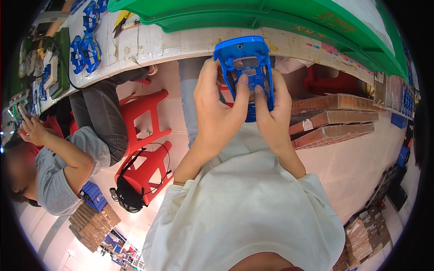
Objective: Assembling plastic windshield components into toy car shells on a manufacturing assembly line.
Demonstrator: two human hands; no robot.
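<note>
A blue plastic toy car body shell [242, 44] is held up in front of my chest, its hollow inside turned toward me. My left hand [216, 108] is closed around its left side and my right hand [276, 106] around its right side. Both thumbs press inside the shell, next to a clear plastic piece [248, 70] in its middle. The fingers behind the shell are mostly hidden. Several similar blue shells [90, 52] rest on the white worktable [153, 47] to the left.
A large green bin [217, 16] stands on the table's far side. Yellow-handled pliers [121, 21] lie left of it. Red stools [144, 117] and a co-worker [68, 167] are at my left. Flattened cardboard boxes [334, 119] are stacked at the right below the table.
</note>
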